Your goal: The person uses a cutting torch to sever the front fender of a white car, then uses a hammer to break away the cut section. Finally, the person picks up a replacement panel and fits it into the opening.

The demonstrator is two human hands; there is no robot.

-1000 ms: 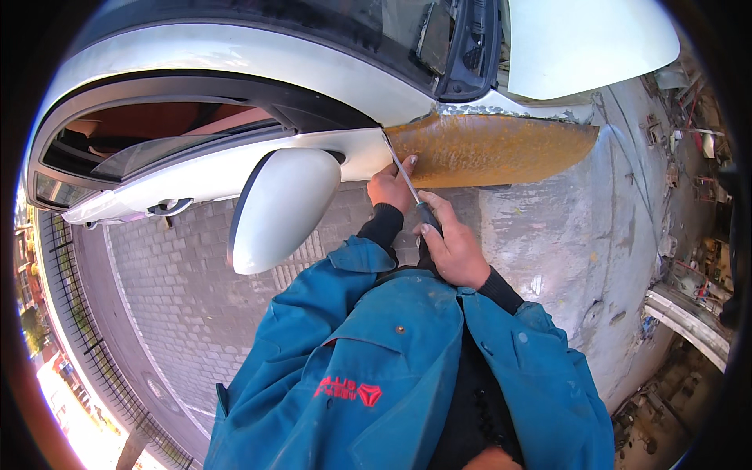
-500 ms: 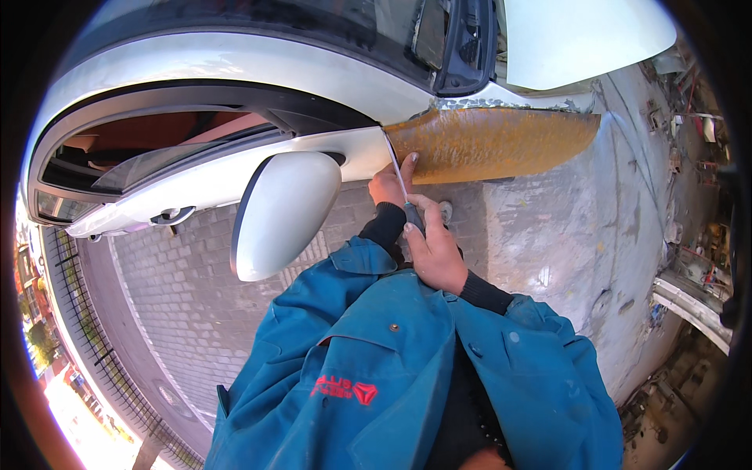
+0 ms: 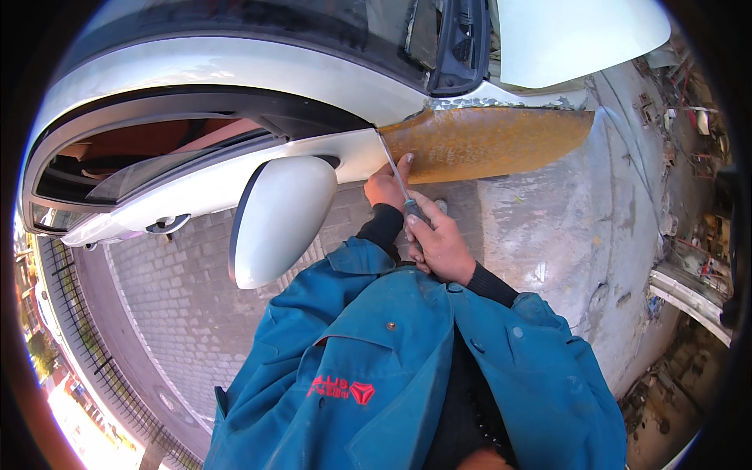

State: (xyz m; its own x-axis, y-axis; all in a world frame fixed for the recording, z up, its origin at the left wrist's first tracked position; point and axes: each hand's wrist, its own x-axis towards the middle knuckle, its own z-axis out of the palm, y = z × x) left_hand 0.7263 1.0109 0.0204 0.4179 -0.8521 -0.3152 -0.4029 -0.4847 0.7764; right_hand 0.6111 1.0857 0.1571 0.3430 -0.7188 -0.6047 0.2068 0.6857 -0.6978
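Observation:
My right hand [image 3: 448, 247] is closed around the dark handle of a screwdriver [image 3: 398, 178]. Its long metal shaft runs up and left, and the tip meets the gap between the white car door [image 3: 356, 154] and the brown fender panel [image 3: 486, 145]. Just beside the shaft is my left hand [image 3: 384, 188], with one digit raised against the fender's lower left corner. The other fingers of that hand are hidden from view. The fender's brown surface looks mottled and unpainted.
A white side mirror [image 3: 286, 223] juts out left of my hands. The white hood [image 3: 583, 39] stands raised at upper right. Grey paving [image 3: 196, 274] lies below the car, with concrete [image 3: 548, 235] to the right. Clutter and loose parts [image 3: 705, 258] line the right edge.
My right hand has shifted slightly down and right and curled its fingers more tightly round the screwdriver handle. The screwdriver tip remains at the gap. My left hand stays nearly in place.

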